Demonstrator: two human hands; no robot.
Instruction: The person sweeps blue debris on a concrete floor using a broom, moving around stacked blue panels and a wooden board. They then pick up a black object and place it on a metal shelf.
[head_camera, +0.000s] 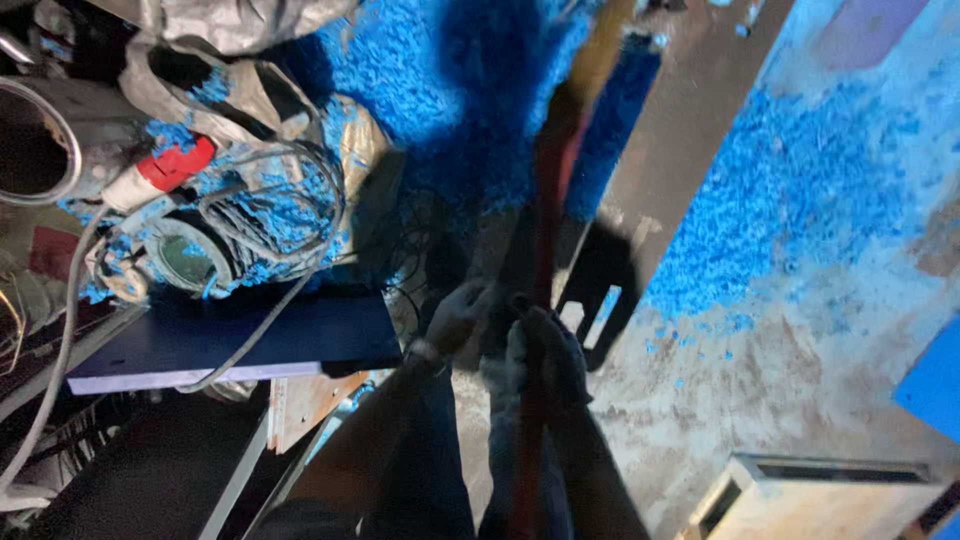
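handle (548, 200) in both hands, left hand (458, 318) beside right hand (545, 350) | granules (780, 190) on floor (790, 380), right | board (240, 345) left, cable (290, 290) over it | box (800, 495) lower right

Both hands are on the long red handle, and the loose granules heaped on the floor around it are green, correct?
Not quite. The head view shows the left hand and right hand on the long red handle, but the loose granules heaped on the floor are bright blue, not green.
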